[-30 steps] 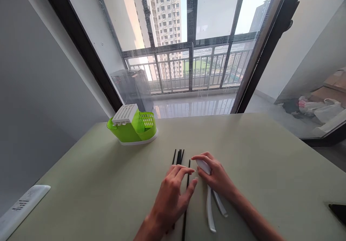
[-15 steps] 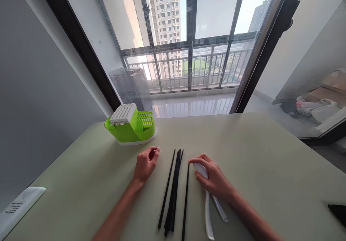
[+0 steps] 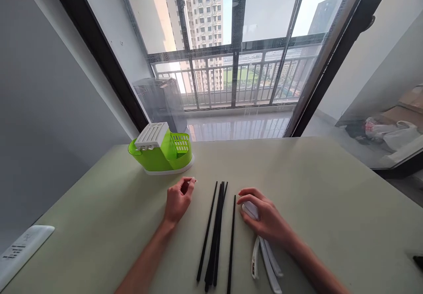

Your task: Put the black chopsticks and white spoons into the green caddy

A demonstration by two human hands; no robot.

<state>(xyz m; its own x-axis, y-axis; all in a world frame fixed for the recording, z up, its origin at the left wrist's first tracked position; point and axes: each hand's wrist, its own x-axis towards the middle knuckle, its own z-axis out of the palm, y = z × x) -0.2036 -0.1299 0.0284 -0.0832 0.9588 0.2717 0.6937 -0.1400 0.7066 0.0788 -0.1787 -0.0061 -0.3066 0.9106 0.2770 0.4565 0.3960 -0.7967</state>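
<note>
Several white spoons (image 3: 271, 270) lie together on the table, their handles pointing toward me. My right hand (image 3: 264, 214) curves over their bowls with the fingers closed around them. Just left of that hand lies a single black chopstick (image 3: 232, 241). Further left, several more black chopsticks (image 3: 214, 241) rest in a loose bundle, roughly parallel. My left hand (image 3: 179, 197) sits on the table beyond the bundle's left side, thumb and forefinger pinched together. No object shows in it, only a pale spot at the fingertips.
A green and white utensil caddy (image 3: 165, 162) stands at the table's back left. A white object with dark markings (image 3: 24, 252) lies at the left edge. A small dark object (image 3: 418, 261) shows at the right edge. Behind the table is a glass door (image 3: 236, 87).
My right hand has shifted slightly, and the spoon handles under it now lie differently, with a third one showing. My left hand keeps its pinched pose. The view has moved a little.
</note>
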